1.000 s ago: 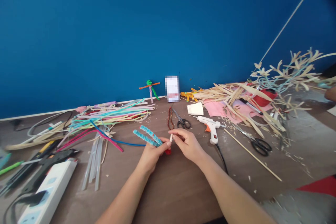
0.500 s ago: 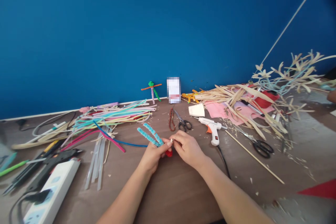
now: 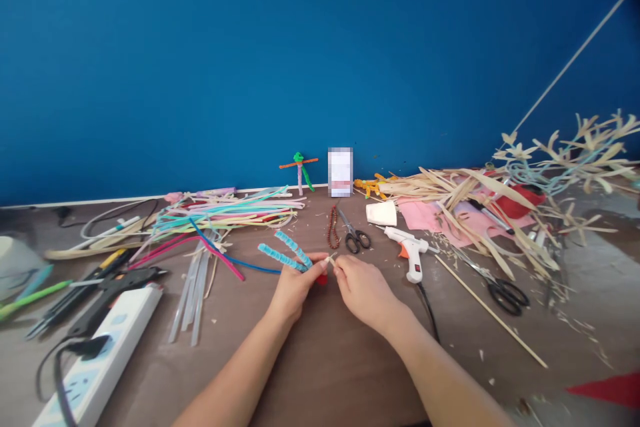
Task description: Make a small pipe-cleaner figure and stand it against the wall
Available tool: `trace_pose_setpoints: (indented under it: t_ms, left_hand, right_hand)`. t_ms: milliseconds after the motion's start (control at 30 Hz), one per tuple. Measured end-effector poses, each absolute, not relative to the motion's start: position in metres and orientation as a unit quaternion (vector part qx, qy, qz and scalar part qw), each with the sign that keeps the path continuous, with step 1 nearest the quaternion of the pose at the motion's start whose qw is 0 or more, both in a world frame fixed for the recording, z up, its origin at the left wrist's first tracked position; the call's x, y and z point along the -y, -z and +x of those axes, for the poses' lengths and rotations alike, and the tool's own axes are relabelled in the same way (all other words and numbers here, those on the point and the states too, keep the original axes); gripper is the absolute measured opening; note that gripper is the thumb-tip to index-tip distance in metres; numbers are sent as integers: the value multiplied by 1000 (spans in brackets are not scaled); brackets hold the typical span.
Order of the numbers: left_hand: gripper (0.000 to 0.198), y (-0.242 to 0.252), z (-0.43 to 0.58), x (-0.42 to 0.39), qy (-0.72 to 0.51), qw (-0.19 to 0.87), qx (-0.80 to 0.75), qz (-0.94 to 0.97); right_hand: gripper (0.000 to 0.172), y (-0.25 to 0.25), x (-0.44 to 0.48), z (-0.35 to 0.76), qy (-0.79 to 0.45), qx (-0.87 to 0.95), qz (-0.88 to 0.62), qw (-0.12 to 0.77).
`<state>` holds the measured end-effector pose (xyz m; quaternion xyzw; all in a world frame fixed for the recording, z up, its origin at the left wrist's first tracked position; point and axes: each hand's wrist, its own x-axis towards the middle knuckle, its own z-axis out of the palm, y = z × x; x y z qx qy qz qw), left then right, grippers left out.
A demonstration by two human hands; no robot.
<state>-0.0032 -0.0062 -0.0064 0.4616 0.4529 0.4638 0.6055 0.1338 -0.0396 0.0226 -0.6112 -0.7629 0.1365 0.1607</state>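
My left hand (image 3: 295,287) is closed around a pipe-cleaner figure. Its two light-blue coiled lengths (image 3: 284,255) stick out to the upper left, and a red part (image 3: 322,278) shows below the thumb. In a pinch, my right hand (image 3: 363,287) holds the end of a thin cream strand (image 3: 331,258) that runs to the left thumb tip. How the strand joins the figure is hidden by the fingers. Just beyond the hands lie a brown bead string (image 3: 333,227) and black-handled scissors (image 3: 357,240).
To the right are a white glue gun (image 3: 413,253), a wooden stick (image 3: 490,310), more scissors (image 3: 507,295) and pale strips (image 3: 460,193). Pipe cleaners (image 3: 235,210), clear glue sticks (image 3: 193,293) and a power strip (image 3: 107,347) lie left. A small pipe-cleaner figure (image 3: 300,172) stands by the wall.
My right hand has drawn slightly away from the left, and the strand between them now shows. The light-blue lengths have tilted further left. The view has shifted a little.
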Motion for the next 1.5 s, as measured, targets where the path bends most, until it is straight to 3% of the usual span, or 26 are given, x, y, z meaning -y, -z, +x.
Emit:
trace_pose_setpoints:
  t_ms: [367,733,1200,1367,1500]
  left_hand:
    - [24,8,-4,9,-467,479,-466,579]
    - [20,9,-7,6,-466,326,-459,682]
    - [24,17,-21,-11,-466,335,-515,637]
    - [21,17,-22,-9,-436,294,-508,682]
    - [20,14,-22,-5,-375,241,-510,736]
  right_hand:
    - [21,-42,46,130,-89,802,-587,65]
    - [28,-34,34,123,-141,789,-594,73]
    - [16,-11,26,114,-59,770,-590,237]
    - [18,-12,25,121,-48,779,-559,280]
    - [18,-14,21,128,-107,748,-551,354]
